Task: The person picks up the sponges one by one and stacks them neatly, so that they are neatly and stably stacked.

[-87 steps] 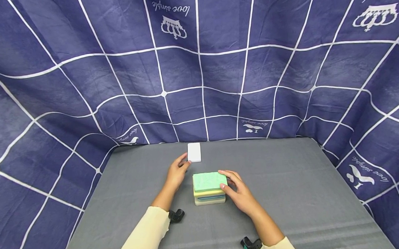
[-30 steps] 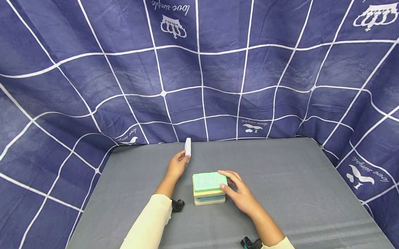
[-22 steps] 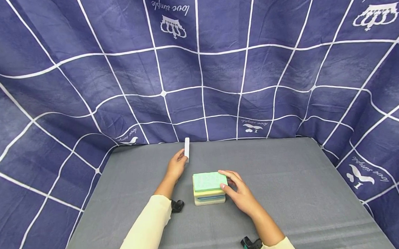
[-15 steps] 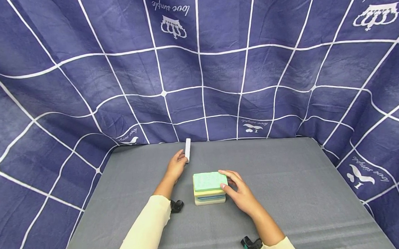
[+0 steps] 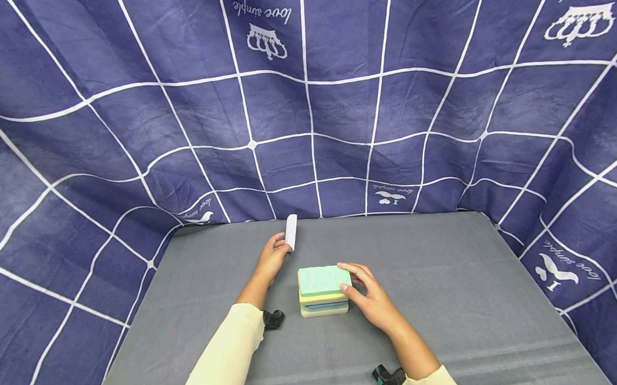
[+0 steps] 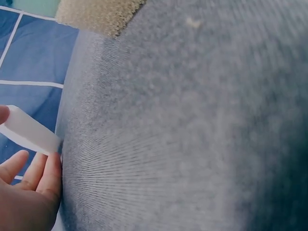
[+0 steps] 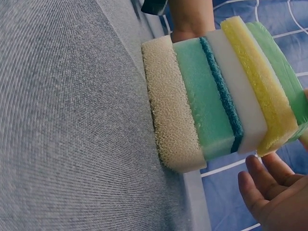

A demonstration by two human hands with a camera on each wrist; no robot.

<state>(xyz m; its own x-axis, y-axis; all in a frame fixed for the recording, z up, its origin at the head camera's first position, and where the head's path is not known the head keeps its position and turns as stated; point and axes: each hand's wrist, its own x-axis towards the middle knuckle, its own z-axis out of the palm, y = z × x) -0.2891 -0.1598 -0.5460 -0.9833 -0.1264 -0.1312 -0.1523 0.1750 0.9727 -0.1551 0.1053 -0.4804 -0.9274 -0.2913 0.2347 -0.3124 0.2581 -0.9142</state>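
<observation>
My left hand (image 5: 272,259) pinches a white sponge block (image 5: 291,233) near the back edge of the table. The block is tipped up on its long narrow side, and in the left wrist view the thumb lies over it with fingertips at its lower end. Closer to me stands a stack of sponges. From the bottom up it has a beige porous sponge (image 7: 171,108), a teal one with a dark blue scouring layer (image 7: 202,98), a white one (image 7: 243,91), a yellow one (image 7: 262,91) and a green one (image 5: 323,280). My right hand (image 5: 371,298) grips the green sponge's right end between thumb and index finger.
The table is covered by grey cloth (image 5: 449,284). A dark blue curtain (image 5: 341,109) with white grid lines hangs behind it and at both sides. Black wrist devices (image 5: 273,319) sit on both forearms.
The white block lay flat with my left hand beside it; it is now gripped and tipped up on edge. Over the last half second its lean shifts slightly. Right hand and stack stay put.
</observation>
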